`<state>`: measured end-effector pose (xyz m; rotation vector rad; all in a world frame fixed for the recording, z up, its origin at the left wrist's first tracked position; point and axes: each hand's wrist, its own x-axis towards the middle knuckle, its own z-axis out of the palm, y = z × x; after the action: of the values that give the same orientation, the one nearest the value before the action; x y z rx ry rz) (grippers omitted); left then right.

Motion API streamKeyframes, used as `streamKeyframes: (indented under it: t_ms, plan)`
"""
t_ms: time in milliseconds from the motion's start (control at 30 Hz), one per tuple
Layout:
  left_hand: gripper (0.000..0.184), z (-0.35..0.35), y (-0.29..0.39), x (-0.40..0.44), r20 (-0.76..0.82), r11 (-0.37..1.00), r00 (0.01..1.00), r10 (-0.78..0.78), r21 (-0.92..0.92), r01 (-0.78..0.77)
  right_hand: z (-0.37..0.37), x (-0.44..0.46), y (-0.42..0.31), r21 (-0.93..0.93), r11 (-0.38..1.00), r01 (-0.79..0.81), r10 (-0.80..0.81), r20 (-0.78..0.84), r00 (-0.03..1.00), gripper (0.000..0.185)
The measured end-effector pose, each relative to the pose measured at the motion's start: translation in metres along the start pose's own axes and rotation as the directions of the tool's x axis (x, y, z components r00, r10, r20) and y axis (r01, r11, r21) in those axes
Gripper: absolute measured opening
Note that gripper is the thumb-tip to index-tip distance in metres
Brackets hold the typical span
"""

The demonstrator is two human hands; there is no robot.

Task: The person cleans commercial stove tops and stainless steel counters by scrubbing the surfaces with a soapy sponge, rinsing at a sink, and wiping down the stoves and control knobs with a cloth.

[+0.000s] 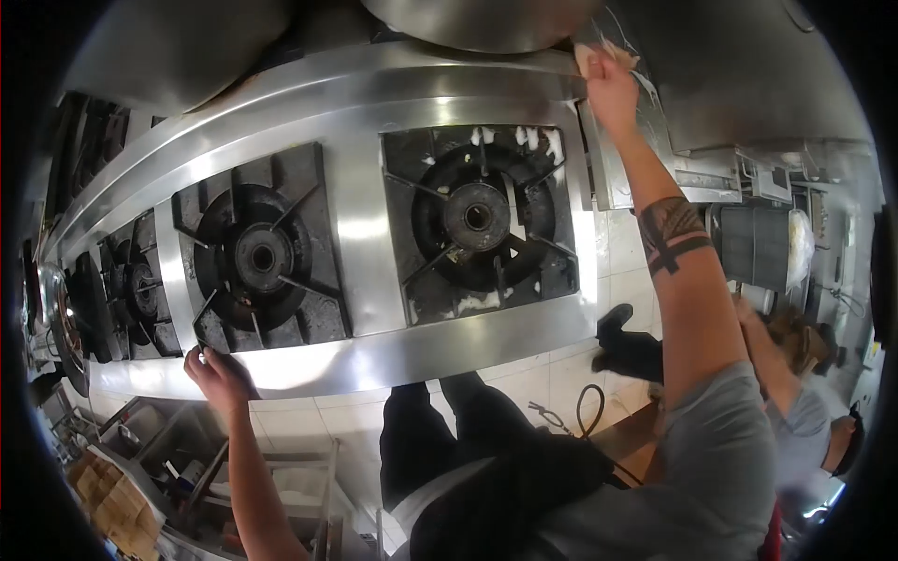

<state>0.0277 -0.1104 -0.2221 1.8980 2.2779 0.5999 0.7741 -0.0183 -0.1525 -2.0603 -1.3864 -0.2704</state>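
Observation:
My right hand [614, 92] is stretched to the far right corner of a steel gas stove [360, 220]. Its fingers are closed around a tan cloth [620, 54], pressed near the back ledge; part of the cloth is hidden. At the stove's front edge is my left hand [220, 379], its fingers curled over the rim by the corner of the middle burner [262, 257]. White foam [479, 303] lies in patches on the right burner [477, 217], mostly along its back and front.
Large metal pots [482, 21] stand behind the stove. A steel side surface [603, 173] adjoins on the right. Another person [804, 411] is close at the right. Below left are a shelf unit [187, 467] and brown paper [112, 491]. A black cable [591, 411] loops near the floor.

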Motion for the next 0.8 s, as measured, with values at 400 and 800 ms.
streamKeyframes:
  t_ms: [400,800]
  plan:
    - [0.037,0.003,-0.006,0.001,-0.045,0.998,0.999,0.023,-0.049,-0.025,0.078,-0.102,-0.231,0.327,0.683,0.653,-0.718,0.135,0.683,0.027]
    - [0.041,0.001,-0.003,-0.001,-0.032,0.997,0.999,0.013,-0.069,-0.015,0.013,-0.060,-0.019,-0.228,0.926,0.301,-0.176,0.445,0.878,0.035]
